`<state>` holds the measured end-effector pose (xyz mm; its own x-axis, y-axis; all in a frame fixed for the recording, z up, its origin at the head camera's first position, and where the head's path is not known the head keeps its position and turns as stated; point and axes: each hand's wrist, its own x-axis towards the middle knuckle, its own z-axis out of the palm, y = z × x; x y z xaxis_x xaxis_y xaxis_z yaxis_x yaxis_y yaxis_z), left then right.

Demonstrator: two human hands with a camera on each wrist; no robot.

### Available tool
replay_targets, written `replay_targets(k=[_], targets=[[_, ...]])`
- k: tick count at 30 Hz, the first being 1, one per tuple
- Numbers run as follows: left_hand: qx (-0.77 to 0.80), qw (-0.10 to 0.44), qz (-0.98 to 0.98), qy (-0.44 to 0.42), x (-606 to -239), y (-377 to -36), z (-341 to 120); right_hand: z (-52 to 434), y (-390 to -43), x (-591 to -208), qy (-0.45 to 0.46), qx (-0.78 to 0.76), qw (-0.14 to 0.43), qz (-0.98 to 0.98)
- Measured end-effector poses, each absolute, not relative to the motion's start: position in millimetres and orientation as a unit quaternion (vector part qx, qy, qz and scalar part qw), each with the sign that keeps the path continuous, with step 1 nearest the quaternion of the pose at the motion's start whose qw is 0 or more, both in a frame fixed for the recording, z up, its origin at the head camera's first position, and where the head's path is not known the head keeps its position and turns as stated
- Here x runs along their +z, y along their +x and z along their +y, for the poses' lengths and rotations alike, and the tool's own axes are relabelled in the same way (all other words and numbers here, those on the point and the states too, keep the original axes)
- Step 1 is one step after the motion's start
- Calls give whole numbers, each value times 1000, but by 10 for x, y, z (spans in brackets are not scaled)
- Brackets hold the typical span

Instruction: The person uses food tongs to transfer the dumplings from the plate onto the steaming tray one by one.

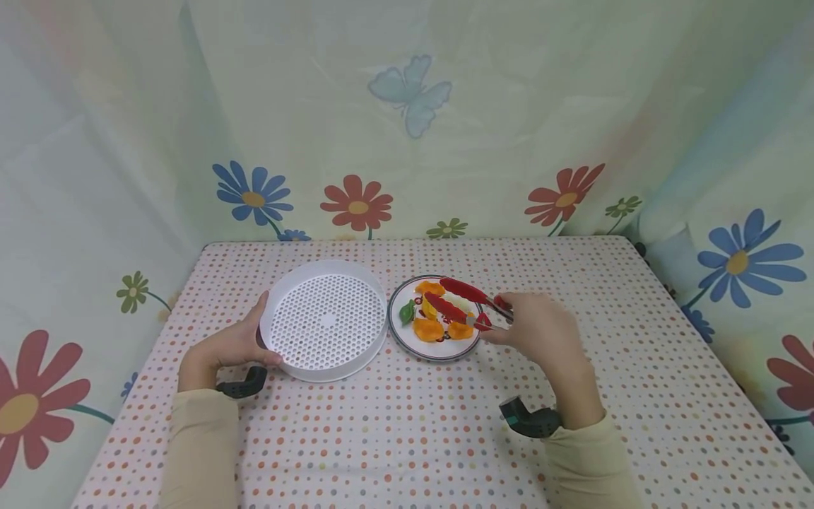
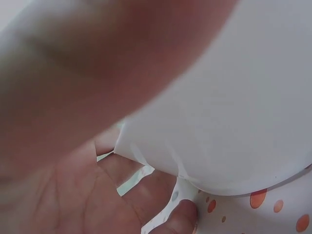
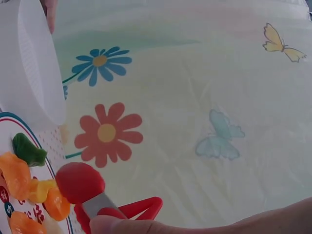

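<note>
A white perforated round tray (image 1: 326,319) stands on the dotted tablecloth, tipped up a little at its left side. My left hand (image 1: 230,345) grips its left rim, with the white wall (image 2: 229,112) filling the left wrist view. My right hand (image 1: 537,326) holds red tongs (image 1: 463,302) whose tips hover over a small plate (image 1: 435,350). On the plate lie orange and yellow food pieces (image 1: 432,326) and a green piece (image 1: 407,312). In the right wrist view a red tong tip (image 3: 80,182) sits just above the orange pieces (image 3: 19,175).
The table (image 1: 420,438) is covered in a polka-dot cloth and walled by a flower-print curtain (image 1: 407,127) at the back and sides. Each wrist carries a dark camera mount (image 1: 531,418). Bare cloth spreads at the front and right.
</note>
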<state>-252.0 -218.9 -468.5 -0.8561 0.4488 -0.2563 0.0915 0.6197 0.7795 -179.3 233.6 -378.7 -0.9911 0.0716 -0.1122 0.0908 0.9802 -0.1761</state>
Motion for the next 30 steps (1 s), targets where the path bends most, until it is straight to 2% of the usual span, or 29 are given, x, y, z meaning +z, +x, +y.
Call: replay_targets(k=[5, 30], targets=[[403, 213, 875, 162, -4670, -2519, -2201, 2258, -1782, -3795, 32, -82, 77, 993], [419, 208, 867, 171, -4668, -2531, -2186, 2051, -1704, -3815, 65, -81, 119, 987]])
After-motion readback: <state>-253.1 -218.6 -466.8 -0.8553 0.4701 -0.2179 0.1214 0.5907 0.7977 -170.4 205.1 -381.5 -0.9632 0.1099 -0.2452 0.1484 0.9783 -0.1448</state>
